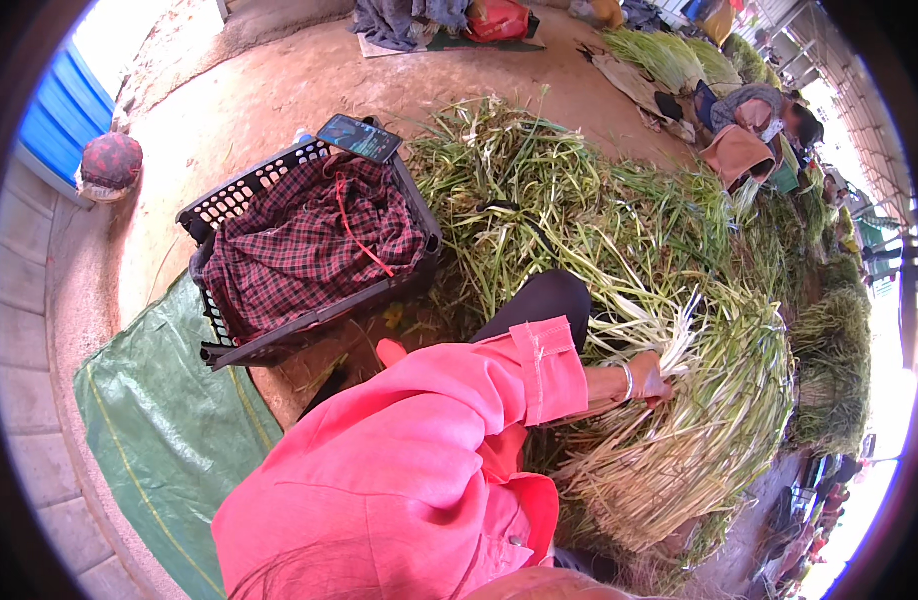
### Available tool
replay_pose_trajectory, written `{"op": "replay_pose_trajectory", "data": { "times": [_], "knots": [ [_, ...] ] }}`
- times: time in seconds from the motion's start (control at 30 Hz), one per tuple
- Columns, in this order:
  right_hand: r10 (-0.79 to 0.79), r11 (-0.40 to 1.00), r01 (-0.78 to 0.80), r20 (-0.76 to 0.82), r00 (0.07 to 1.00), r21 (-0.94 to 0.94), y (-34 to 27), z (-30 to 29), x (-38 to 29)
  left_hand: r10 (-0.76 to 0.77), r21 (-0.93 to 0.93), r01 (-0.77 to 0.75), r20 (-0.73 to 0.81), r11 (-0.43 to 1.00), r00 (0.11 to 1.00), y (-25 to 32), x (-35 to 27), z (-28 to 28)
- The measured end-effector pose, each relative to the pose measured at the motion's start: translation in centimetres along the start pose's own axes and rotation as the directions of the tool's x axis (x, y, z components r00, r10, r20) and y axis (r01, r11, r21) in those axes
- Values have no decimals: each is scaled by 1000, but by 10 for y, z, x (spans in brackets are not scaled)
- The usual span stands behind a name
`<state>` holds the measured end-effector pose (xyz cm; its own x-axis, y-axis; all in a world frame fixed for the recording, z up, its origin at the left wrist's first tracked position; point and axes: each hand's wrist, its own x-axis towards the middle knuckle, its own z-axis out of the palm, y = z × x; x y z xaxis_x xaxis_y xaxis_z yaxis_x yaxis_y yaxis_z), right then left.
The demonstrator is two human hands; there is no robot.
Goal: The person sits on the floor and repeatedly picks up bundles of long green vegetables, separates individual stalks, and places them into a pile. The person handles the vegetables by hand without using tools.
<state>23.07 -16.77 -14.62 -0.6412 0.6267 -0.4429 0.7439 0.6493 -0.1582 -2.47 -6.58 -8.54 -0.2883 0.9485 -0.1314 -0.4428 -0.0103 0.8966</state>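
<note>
My left hand (649, 379), below a pink rolled cuff and a silver-coloured bangle, is closed around a bunch of pale leafy stalks (682, 337). The white ends of these stalks, which look like scallions or chives, stick up past the fingers. Under and beyond the hand lies a large heap of long green and straw-coloured stalks (676, 465). My right hand cannot be made out; the left arm and jacket cover that side. My dark-trousered knee (556, 300) is bent beside the heap.
A black plastic crate (320, 311) holds a checked cloth (301, 255); a phone (360, 139) rests on its corner. Loose greens (519, 180) spread beyond it. A green tarp (166, 420) lies behind. Another person (759, 124) is among stalks at upper right. A patterned round object (111, 161) stands near the wall.
</note>
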Motion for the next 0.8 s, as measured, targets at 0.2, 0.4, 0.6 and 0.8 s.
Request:
{"op": "replay_pose_trajectory", "data": {
  "times": [0.2, 0.4, 0.6, 0.8],
  "knots": [
    [516, 590, 44, -418, 747, 807, -26, -114, 18, -105, -141, 114, 70, 983, 992, 5, -13, 3],
    [208, 388, 339, -439, 874, 857, -52, -134, 75, -113, -125, 122, 77, 985, 991, 11, -24, 1],
    [430, 372, 265, -418, 800, 890, -49, -126, 77, 7, 65, -3, -46, 998, 999, 10, -24, -1],
    [250, -428, 436, -360, 899, 792, -39, -129, 79, -80, 110, 91, -107, 990, 991, 3, -14, -6]
  ]
}}
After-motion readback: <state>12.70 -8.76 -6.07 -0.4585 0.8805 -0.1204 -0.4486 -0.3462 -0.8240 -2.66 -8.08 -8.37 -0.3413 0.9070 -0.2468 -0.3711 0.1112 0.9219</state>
